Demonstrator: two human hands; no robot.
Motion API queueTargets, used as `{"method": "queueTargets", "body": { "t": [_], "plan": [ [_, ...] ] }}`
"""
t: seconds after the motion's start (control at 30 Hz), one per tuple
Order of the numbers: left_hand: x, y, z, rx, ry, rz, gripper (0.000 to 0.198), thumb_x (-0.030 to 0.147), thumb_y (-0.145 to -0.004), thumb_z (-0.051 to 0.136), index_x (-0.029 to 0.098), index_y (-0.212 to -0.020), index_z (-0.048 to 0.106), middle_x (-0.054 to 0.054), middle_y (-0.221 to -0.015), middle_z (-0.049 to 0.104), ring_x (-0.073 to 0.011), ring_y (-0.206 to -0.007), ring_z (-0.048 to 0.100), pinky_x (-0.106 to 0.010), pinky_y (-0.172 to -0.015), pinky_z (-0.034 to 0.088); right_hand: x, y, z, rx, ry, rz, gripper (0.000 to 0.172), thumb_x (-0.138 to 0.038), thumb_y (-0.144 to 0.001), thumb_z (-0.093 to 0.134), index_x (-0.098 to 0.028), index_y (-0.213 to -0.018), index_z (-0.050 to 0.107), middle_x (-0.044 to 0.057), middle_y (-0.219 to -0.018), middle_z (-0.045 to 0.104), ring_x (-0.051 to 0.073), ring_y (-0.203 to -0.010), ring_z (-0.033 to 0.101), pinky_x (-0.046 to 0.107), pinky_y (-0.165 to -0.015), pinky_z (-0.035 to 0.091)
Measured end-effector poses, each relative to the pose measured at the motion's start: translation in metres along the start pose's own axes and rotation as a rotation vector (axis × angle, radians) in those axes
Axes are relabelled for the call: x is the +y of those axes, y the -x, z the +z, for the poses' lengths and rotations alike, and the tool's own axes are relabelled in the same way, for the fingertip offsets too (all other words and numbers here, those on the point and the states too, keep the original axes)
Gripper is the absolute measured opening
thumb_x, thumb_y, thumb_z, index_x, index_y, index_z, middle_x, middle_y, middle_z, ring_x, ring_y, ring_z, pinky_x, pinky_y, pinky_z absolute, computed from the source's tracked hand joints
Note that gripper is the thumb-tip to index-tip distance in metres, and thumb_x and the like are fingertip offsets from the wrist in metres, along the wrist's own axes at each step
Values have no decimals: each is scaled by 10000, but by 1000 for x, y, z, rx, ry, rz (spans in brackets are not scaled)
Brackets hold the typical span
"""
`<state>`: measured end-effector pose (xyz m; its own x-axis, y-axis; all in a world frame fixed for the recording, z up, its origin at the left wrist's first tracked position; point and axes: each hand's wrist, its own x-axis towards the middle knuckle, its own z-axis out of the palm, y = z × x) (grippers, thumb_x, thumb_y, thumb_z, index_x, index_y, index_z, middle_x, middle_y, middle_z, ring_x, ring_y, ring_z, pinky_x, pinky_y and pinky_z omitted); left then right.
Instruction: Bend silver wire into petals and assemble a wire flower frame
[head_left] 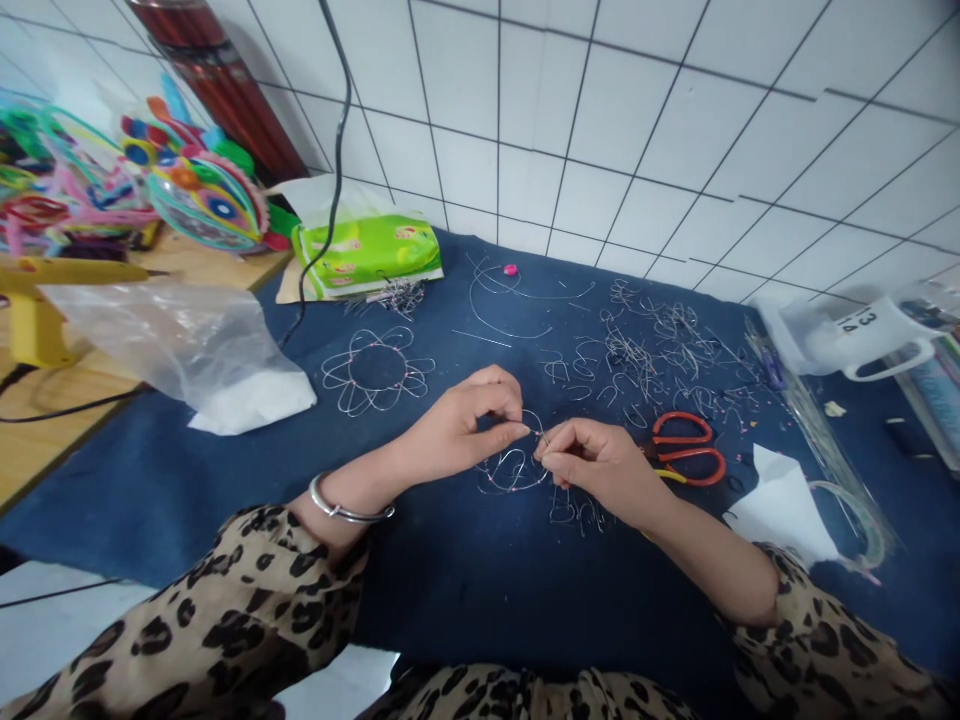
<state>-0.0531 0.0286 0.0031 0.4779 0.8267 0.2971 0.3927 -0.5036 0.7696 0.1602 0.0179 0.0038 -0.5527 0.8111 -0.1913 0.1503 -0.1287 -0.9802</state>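
Observation:
Both hands pinch parts of a silver wire ring (517, 487) with wire loops and small pink marks, held just above the blue cloth. My left hand (480, 425) has thumb and forefinger closed on its upper left side. At the ring's right side, my right hand (592, 460) has its fingertips closed on a bit of wire. A finished-looking wire flower (379, 370) with several looped petals lies to the left. Short bent wire pieces (577, 512) lie beneath my right hand. Red-handled scissors (690, 450) rest just right of it, their blades partly hidden.
Loose wire pieces (637, 345) are strewn at the back right. A plastic bag (187, 340), a green tissue pack (367, 250) and a yellow glue gun (45, 310) stand left. White paper (784, 510) and a white jug (877, 335) are right. A black cable (337, 150) hangs down.

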Motion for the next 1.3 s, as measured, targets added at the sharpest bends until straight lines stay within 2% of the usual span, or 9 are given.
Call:
{"method": "queueTargets", "body": {
  "t": [0.1, 0.27, 0.57, 0.77, 0.87, 0.97, 1.07, 1.17, 1.3],
  "plan": [
    [-1, 0, 1, -51, 41, 20, 59, 165, -852, 539, 154, -816, 584, -35, -833, 558, -135, -817, 526, -282, -746, 459, 0, 0, 0, -15, 21, 5, 70, -208, -778, 620, -161, -737, 589, 6, -864, 605, 56, -587, 518, 226, -570, 449],
    [-3, 0, 3, -128, 105, 77, 252, 75, -870, 465, 168, -1038, 628, -56, -917, 592, -128, -869, 560, -278, -779, 468, 0, 0, -1, -12, 44, 27, 70, -193, -777, 608, -166, -724, 571, 1, -827, 597, 66, -594, 527, 237, -581, 454],
    [-3, 0, 0, -129, 112, 67, 191, 128, -856, 521, 164, -994, 648, -57, -894, 633, -135, -838, 589, -276, -757, 487, 0, -1, -1, 0, 41, 43, 77, -215, -774, 610, -171, -728, 566, 4, -827, 604, 71, -599, 525, 245, -582, 460],
    [-3, 1, -7, -88, 97, 46, 166, 163, -848, 545, 183, -966, 659, -76, -1001, 609, -164, -949, 573, -320, -854, 473, -3, 0, -2, 28, 21, 55, 102, -255, -767, 622, -172, -731, 575, 15, -874, 610, 66, -598, 526, 245, -592, 476],
    [-5, 1, -10, -52, 80, 10, 150, 185, -841, 564, 191, -946, 671, -75, -986, 583, -168, -947, 557, -323, -838, 477, -4, 0, -3, 53, 22, 72, 104, -260, -764, 623, -174, -729, 575, 21, -888, 614, 68, -598, 529, 248, -595, 484],
    [-7, 1, -10, -112, 141, -54, 157, 217, -851, 562, 184, -969, 660, -56, -897, 607, -143, -844, 573, -285, -761, 490, -4, 0, -3, 61, 17, 73, 100, -256, -763, 623, -175, -728, 577, 20, -888, 615, 65, -595, 526, 249, -596, 483],
    [-8, 2, -7, -150, 260, -174, 178, 264, -851, 571, 169, -985, 640, -49, -892, 637, -129, -789, 591, -261, -711, 497, -5, 0, -3, 63, 26, 79, 101, -255, -764, 625, -173, -727, 577, 19, -880, 618, 65, -594, 527, 250, -594, 479],
    [-8, 3, -2, -124, 361, -270, 188, 284, -834, 597, 152, -962, 633, -42, -856, 643, -113, -721, 595, -239, -650, 498, -5, 0, -3, 65, 40, 81, 105, -259, -768, 624, -175, -731, 573, 22, -882, 624, 67, -592, 529, 248, -590, 477],
    [-8, 5, 3, -67, 386, -331, 154, 262, -818, 614, 140, -909, 639, -29, -792, 633, -91, -646, 569, -214, -589, 478, -6, 1, -3, 76, 92, 100, 111, -278, -779, 614, -176, -755, 578, 31, -890, 639, 73, -590, 544, 248, -589, 478]
  ]
}}
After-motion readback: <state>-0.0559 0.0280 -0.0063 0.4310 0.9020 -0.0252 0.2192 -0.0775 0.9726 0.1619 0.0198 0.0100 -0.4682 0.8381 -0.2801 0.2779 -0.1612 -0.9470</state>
